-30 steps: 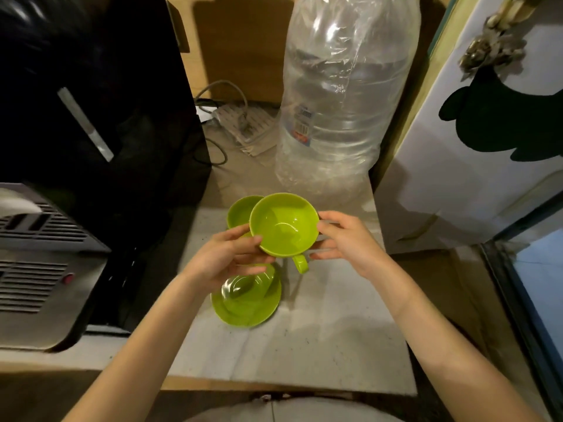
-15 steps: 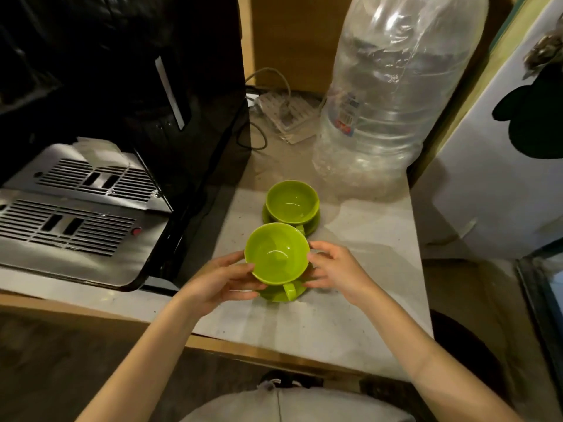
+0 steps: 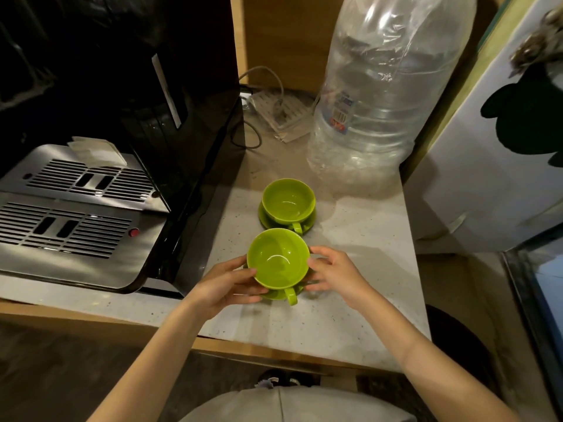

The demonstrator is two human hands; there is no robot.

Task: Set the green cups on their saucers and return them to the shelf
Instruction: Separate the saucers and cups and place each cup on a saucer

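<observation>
Two hands (image 3: 227, 283) (image 3: 335, 275) hold near cup (image 3: 277, 258); bottle label (image 3: 341, 112) unreadable.

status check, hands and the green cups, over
Left hand and right hand grip near green ceramic cup over its green saucer. Far green cup sits on its saucer. Big clear plastic water bottle behind, not blocking.
</observation>
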